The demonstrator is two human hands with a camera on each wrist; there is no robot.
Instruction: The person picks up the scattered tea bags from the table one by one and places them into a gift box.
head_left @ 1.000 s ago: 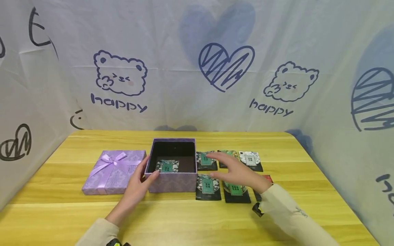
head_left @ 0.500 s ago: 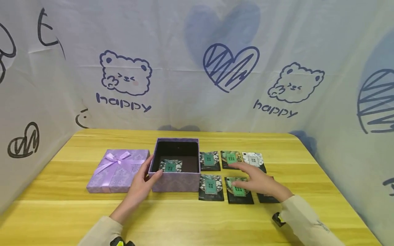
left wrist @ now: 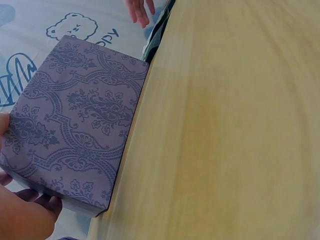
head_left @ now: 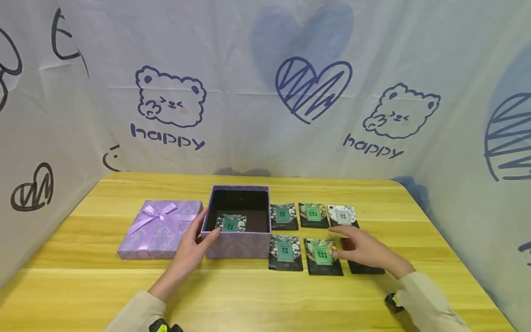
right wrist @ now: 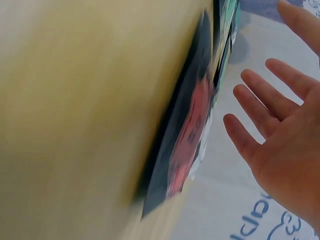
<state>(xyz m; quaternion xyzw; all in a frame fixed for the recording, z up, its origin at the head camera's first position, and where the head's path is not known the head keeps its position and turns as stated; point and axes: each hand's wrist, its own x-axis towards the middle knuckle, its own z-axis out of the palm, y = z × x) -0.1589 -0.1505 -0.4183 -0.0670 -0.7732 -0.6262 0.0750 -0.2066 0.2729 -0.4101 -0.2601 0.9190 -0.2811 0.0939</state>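
Packing step in progress: packets are going from the worktop [head_left: 373, 193] into the open purple box [head_left: 240, 242]. One green-label packet [head_left: 230, 223] already lies flat on the box floor, toward the front-left.

Left hand [head_left: 191, 251] rests against the box's front-left corner with fingers relaxed and a fingertip on the rim, steadying it and gripping nothing. The left wrist view shows the patterned box wall right beside that hand.

Right hand [head_left: 365, 249] hovers low over the front row of packets, fingers [right wrist: 260, 95] spread and straight, holding nothing. It sits over the red-print packet [head_left: 365, 266], which is mostly covered in the head view; the right wrist view is motion-blurred, so contact is probably not made yet, but I can't confirm.

Five more packets lie flat to the right of the box: front-left [head_left: 285, 252], front-middle [head_left: 322, 256], back-left [head_left: 283, 216], back-middle [head_left: 313, 214], back-right [head_left: 342, 216].

Lid with bow [head_left: 159, 228] lies just left of the box, clear of it.

Judgement: next move needs the right hand lowered onto one packet, an edge lifted off the worktop for a pinch, then carried left over the box wall. Packets are thin and flat, so getting under an edge is the tricky bit.
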